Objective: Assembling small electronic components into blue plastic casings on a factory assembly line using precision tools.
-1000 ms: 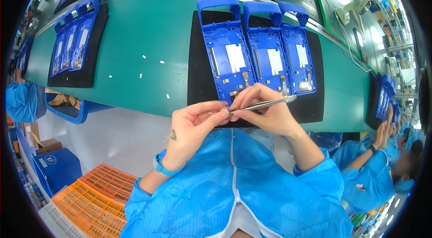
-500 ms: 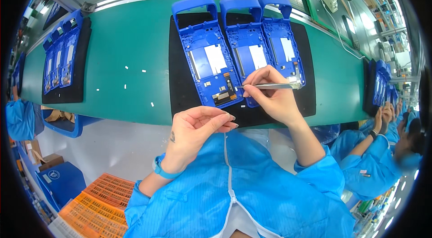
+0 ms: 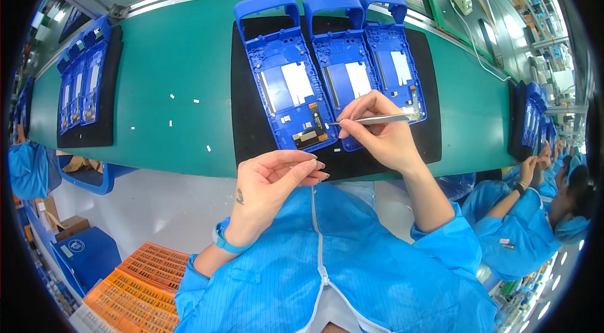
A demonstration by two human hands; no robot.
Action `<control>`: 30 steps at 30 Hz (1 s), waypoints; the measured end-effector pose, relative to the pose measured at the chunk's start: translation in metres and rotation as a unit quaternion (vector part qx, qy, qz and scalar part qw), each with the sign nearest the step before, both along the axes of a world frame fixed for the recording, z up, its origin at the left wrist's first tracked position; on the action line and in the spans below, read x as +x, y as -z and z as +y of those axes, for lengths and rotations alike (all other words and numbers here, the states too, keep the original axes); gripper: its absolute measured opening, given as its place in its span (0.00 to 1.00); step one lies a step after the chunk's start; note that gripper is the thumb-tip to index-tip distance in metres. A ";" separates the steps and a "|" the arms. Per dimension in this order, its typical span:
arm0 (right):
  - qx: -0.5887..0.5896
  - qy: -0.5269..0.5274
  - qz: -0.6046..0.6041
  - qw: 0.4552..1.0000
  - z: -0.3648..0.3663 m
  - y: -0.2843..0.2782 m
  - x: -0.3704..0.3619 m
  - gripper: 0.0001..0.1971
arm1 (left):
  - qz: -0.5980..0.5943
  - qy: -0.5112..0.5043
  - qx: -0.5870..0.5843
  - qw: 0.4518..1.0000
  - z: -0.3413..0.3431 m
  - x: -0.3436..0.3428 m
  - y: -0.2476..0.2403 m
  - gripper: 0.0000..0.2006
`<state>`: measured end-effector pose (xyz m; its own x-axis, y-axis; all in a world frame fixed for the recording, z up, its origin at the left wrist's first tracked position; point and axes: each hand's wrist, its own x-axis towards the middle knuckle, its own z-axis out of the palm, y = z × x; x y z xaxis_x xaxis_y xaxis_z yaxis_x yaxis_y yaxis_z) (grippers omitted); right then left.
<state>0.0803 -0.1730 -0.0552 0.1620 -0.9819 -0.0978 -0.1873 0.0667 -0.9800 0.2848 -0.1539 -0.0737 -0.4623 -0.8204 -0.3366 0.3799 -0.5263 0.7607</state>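
Note:
My right hand [image 3: 379,132] grips a pair of metal tweezers [image 3: 380,119], pointing left. Their tips are at the lower right edge of the leftmost blue plastic housing [image 3: 275,72], beside a dark flex cable [image 3: 316,120]. Whether a small piece sits between the tips is too fine to tell. Close to that housing's bottom edge, my left hand [image 3: 274,179] is closed with thumb and fingertips together; anything in them is hidden. A middle housing [image 3: 343,56] and a right housing [image 3: 391,50] lie alongside, the middle one partly covered by my right hand.
Under the housings is a black mat [image 3: 245,125] on a green table [image 3: 157,62]. Several small white pieces [image 3: 209,148] lie on the table. More housings [image 3: 82,84] rest on another mat at left. Orange trays [image 3: 132,295] stand low left; a co-worker [image 3: 516,220] sits at right.
The housings and mat sit slightly further left in the picture, as do the white pieces. Both hands keep nearly the same pose, with the tweezers still at the leftmost housing's edge.

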 end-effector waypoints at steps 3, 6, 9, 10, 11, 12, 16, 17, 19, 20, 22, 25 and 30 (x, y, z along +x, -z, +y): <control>-0.011 0.004 -0.016 1.000 0.001 0.002 0.000 0.07 | -0.007 -0.012 0.002 1.000 0.000 -0.002 -0.002 0.08; -0.030 -0.002 0.011 1.000 0.001 0.003 -0.001 0.07 | -0.013 -0.013 0.001 1.000 0.000 -0.003 -0.002 0.08; -0.054 -0.023 0.010 0.998 0.002 0.004 -0.002 0.07 | -0.017 -0.008 -0.003 1.000 0.000 -0.002 -0.001 0.09; -0.051 -0.024 -0.003 0.998 0.003 0.004 -0.003 0.07 | -0.016 -0.002 -0.005 1.000 -0.001 -0.002 -0.001 0.09; -0.048 -0.025 -0.015 0.998 0.004 0.004 -0.004 0.07 | -0.017 -0.002 -0.005 1.000 -0.001 -0.002 -0.001 0.09; -0.048 -0.025 -0.016 0.998 0.004 0.004 -0.005 0.07 | -0.016 -0.002 -0.005 1.000 0.000 -0.002 -0.001 0.09; -0.041 -0.025 -0.077 0.996 0.007 0.001 -0.006 0.08 | -0.011 -0.031 -0.008 0.999 0.001 -0.008 -0.006 0.10; -0.035 -0.040 -0.104 0.993 0.009 -0.002 -0.005 0.08 | -0.011 -0.031 -0.008 0.999 0.002 -0.013 -0.006 0.10; -0.023 -0.081 -0.106 0.991 0.014 -0.005 -0.001 0.09 | 0.009 -0.061 -0.034 0.998 0.004 -0.023 -0.005 0.11; -0.017 -0.083 -0.112 0.990 0.015 -0.006 -0.002 0.09 | -0.016 0.000 -0.020 1.000 0.000 -0.020 -0.007 0.11; -0.016 -0.051 -0.143 0.988 0.016 -0.008 -0.006 0.08 | -0.012 -0.004 -0.015 1.000 -0.001 -0.020 -0.004 0.10; -0.037 0.007 -0.077 0.996 0.013 -0.005 -0.023 0.07 | -0.013 -0.010 -0.012 1.000 -0.002 -0.022 -0.002 0.07; -0.044 -0.006 0.043 0.998 0.016 -0.004 -0.020 0.08 | -0.010 -0.006 -0.026 1.000 0.000 -0.027 -0.002 0.07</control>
<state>0.0605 -0.1567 -0.0510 0.1693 -0.9852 -0.0259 -0.2712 -0.0213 -0.9623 0.2581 -0.1541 -0.0713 -0.4467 -0.8420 -0.3024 0.3703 -0.4817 0.7943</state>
